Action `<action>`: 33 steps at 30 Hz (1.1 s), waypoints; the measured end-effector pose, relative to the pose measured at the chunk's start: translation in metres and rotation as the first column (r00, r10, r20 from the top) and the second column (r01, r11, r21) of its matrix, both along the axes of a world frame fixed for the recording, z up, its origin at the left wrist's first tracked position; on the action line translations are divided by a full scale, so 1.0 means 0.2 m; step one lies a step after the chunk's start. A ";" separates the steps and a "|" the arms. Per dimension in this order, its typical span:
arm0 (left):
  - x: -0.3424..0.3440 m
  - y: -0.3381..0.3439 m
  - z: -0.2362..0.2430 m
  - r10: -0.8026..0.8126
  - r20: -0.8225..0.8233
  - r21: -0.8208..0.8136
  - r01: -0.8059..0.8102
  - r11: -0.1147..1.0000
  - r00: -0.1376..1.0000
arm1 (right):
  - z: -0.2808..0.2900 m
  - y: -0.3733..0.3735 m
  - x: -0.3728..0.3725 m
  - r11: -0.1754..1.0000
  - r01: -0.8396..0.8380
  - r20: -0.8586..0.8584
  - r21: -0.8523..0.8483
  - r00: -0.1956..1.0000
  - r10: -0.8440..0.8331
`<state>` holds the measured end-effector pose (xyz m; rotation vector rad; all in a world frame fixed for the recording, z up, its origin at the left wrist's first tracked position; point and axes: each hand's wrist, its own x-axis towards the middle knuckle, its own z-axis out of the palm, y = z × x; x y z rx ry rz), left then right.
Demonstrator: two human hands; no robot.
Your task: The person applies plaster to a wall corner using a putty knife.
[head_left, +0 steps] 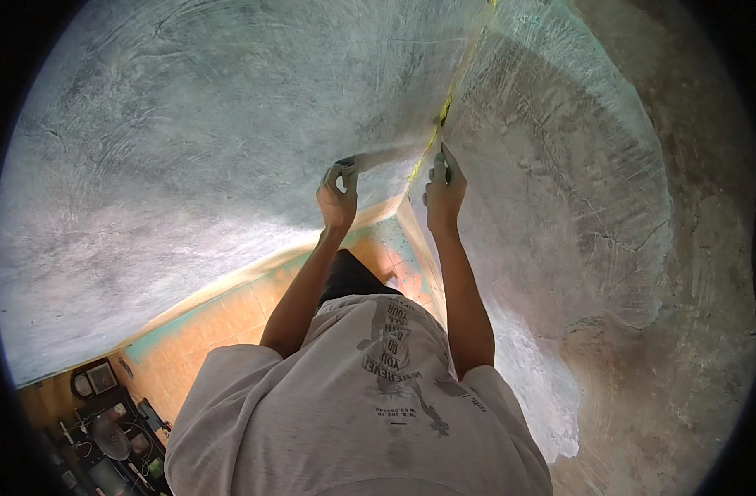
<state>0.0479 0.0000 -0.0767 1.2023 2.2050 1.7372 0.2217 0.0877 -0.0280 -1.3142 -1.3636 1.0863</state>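
Note:
My left hand (336, 198) is raised in front of the grey plastered wall (204, 124), thumb and fingers curled into a pinch. A small dark flat piece (348, 160) shows at its fingertips, its kind too small to make out. To the right, my right hand (445, 190) is closed around a slim hand tool with a dark handle (449, 175). The tool's thin tip points up beside the corner seam (456, 91), a yellow line where the two wall faces meet. Most of this tool is hidden by my fingers.
A rougher, browner wall (700, 273) borders the grey patch (576, 190) on the right. Below lies an orange tiled floor (221, 322) with a pale green edge. At the lower left, a dark shelf (88, 446) carries several small items and a round object (112, 438).

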 end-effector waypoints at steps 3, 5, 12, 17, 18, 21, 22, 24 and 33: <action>0.01 0.01 -0.02 -0.011 -0.095 0.039 0.015 0.999 0.995 | 0.04 0.00 -0.01 0.999 -0.022 0.000 0.038 1.000 0.022; 0.03 -0.01 -0.02 -0.048 0.028 -0.024 0.048 0.999 0.998 | 0.08 -0.04 0.01 0.995 -0.035 -0.108 -0.097 0.994 0.025; 0.11 0.00 0.08 -0.140 0.146 -0.039 0.148 0.988 0.979 | 0.17 -0.02 0.00 0.985 -0.101 -0.323 -0.138 0.945 0.051; 0.15 0.10 0.17 -0.197 0.029 0.017 0.197 0.980 0.980 | 0.25 -0.03 0.04 0.970 -0.153 -0.379 -0.188 0.923 0.072; 0.16 0.15 0.21 -0.221 -0.011 0.085 0.221 0.972 0.975 | 0.25 -0.03 0.06 0.971 -0.156 -0.381 -0.181 0.921 0.077; 0.23 0.30 0.28 -0.162 -0.035 0.137 0.165 0.977 0.986 | 0.15 -0.11 0.15 0.947 -0.161 -0.354 -0.277 0.934 0.056; 0.23 0.36 0.28 -0.131 -0.151 0.125 0.150 0.981 0.980 | 0.10 -0.14 0.18 0.935 -0.175 -0.318 -0.308 0.945 0.072; 0.28 0.45 0.34 -0.101 -0.193 0.100 0.122 0.987 0.976 | 0.00 -0.24 0.26 0.923 -0.180 -0.276 -0.341 0.957 0.085; 0.27 0.46 0.45 -0.131 -0.223 0.213 0.179 0.960 0.966 | -0.10 -0.18 0.21 0.988 -0.128 0.014 0.092 0.992 0.127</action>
